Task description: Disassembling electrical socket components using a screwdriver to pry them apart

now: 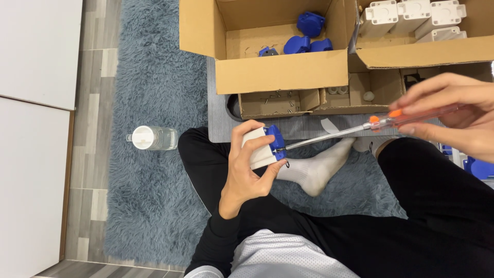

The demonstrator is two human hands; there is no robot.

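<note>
My left hand (247, 167) grips a small white block with a blue plastic part (266, 146) on its right end, held over my lap. My right hand (453, 113) holds a long screwdriver (355, 128) by its clear orange handle. The metal shaft runs leftward and its tip touches the blue part. I sit cross-legged in black trousers, with a white-socked foot (321, 167) below the tool.
A cardboard box (280, 69) ahead holds several blue plastic parts (309, 33). A second box (422, 49) at the right holds white blocks (411, 15). Small open boxes with screws (275, 102) sit on a grey mat. A clear water bottle (153, 138) lies on the blue shaggy rug.
</note>
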